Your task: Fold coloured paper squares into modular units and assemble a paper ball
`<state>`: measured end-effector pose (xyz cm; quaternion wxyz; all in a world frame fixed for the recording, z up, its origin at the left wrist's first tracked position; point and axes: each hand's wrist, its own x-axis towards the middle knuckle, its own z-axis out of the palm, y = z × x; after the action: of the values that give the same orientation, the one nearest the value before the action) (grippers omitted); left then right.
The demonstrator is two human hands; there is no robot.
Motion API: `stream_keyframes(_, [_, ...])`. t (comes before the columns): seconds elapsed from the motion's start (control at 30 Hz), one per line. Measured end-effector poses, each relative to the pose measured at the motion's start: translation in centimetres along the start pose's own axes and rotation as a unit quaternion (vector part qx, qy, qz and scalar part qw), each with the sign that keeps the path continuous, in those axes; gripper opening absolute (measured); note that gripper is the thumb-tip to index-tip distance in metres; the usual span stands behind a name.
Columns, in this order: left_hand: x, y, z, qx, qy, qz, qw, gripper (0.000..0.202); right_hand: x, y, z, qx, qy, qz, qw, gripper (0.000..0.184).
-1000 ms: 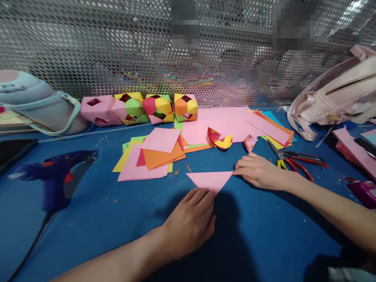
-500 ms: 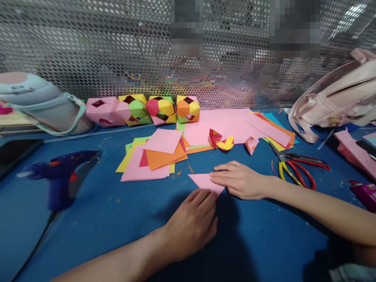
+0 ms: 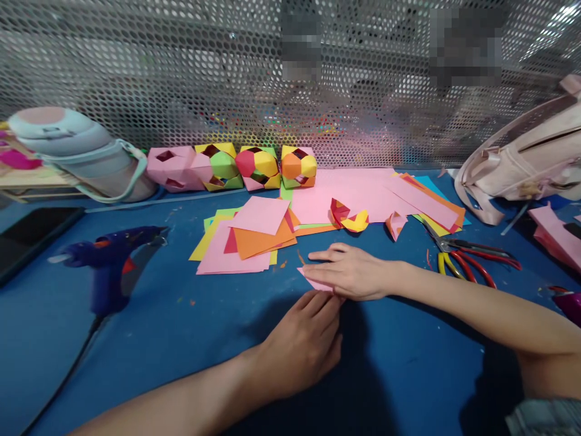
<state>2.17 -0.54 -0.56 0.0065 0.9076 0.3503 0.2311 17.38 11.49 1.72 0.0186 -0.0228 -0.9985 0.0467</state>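
A folded piece of pink paper (image 3: 315, 282) lies flat on the blue table (image 3: 181, 357), mostly covered by my hands. My right hand (image 3: 353, 272) rests across it with fingers stretched out to the left, pressing it down. Below, the curled fingers of my left hand (image 3: 305, 342) grip the paper's near corner; the fingertips are partly hidden. Behind sit a red-and-yellow folded paper piece (image 3: 349, 217) and a small pink folded piece (image 3: 396, 226). A stack of coloured paper squares (image 3: 254, 227) is just beyond the hands to the left.
On the left are a blue glue gun (image 3: 106, 260), a phone (image 3: 39, 236) and a bottle (image 3: 91, 151). Several paper polyhedra (image 3: 258, 168) line the mesh screen (image 3: 218, 66). Scissors (image 3: 458, 257), pliers (image 3: 483, 247) and a pale bag (image 3: 521, 157) are at right.
My right hand has slid left over the pink paper and now covers more of it. My left hand keeps its grip near the corner. The view has shifted slightly left.
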Motion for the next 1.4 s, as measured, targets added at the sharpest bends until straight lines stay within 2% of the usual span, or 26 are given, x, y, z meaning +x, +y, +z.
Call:
stream_keyframes(0.23, [0.1, 0.0, -0.1, 0.006, 0.010, 0.006, 1.000, 0.019, -5.5, -0.4, -0.3, 0.002, -0.005, 0.066, 0.998, 0.042])
stream_keyframes(0.43, [0.1, -0.1, 0.0, 0.007, 0.020, 0.005, 1.000, 0.019, -9.3, -1.3, -0.6, -0.017, 0.030, 0.125, 0.992, 0.045])
stream_keyframes(0.53, [0.0, -0.1, 0.1, -0.006, 0.030, 0.001, 1.000, 0.020, -10.6, -1.6, -0.6, -0.046, 0.069, 0.146, 0.986, 0.039])
stream_keyframes(0.63, [-0.1, -0.4, 0.0, -0.037, 0.053, -0.015, 0.998, 0.018, -11.2, -2.3, -0.6, -0.077, 0.142, 0.186, 0.969, 0.030])
stream_keyframes(0.7, [0.0, -0.9, -0.2, -0.075, 0.069, -0.044, 0.994, 0.017, -10.9, -3.4, -0.8, -0.077, 0.183, 0.195, 0.961, 0.028])
stream_keyframes(0.77, [0.1, -1.5, -0.5, -0.111, 0.089, -0.077, 0.987, 0.021, -10.0, -4.8, -0.8, -0.055, 0.200, 0.163, 0.965, 0.029])
stream_keyframes(0.87, [0.4, -2.7, -0.9, -0.102, 0.120, -0.116, 0.981, 0.023, -7.6, -7.4, -0.4, -0.021, 0.174, 0.088, 0.981, 0.027])
stream_keyframes(0.97, [0.5, -3.9, -1.0, -0.064, 0.101, -0.143, 0.983, 0.024, -4.8, -9.8, 1.0, 0.006, 0.137, 0.014, 0.991, 0.029])
stream_keyframes(1.03, [0.5, -4.6, -0.8, -0.045, 0.049, -0.145, 0.987, 0.030, -3.0, -11.0, 2.1, 0.014, 0.139, -0.019, 0.990, 0.035])
stream_keyframes(1.07, [0.4, -4.9, -0.7, -0.040, 0.022, -0.142, 0.989, 0.031, -2.2, -11.5, 2.5, 0.025, 0.124, -0.029, 0.992, 0.045])
stream_keyframes(1.13, [0.4, -5.2, -0.6, -0.033, -0.014, -0.139, 0.990, 0.029, -0.7, -12.3, 2.9, 0.044, 0.086, -0.033, 0.995, 0.065])
stream_keyframes(1.2, [0.4, -5.4, -0.6, -0.034, -0.024, -0.143, 0.989, 0.025, 0.2, -12.7, 2.8, 0.056, 0.048, -0.030, 0.997, 0.079])
stream_keyframes(1.3, [0.3, -5.5, -0.8, -0.063, -0.003, -0.179, 0.982, 0.022, 0.7, -12.5, 2.2, 0.076, 0.009, -0.004, 0.997, 0.082])
stream_keyframes(1.4, [0.1, -6.0, -1.1, -0.131, 0.049, -0.272, 0.952, 0.020, -0.7, -11.0, 1.8, 0.098, -0.008, 0.070, 0.993, 0.077])
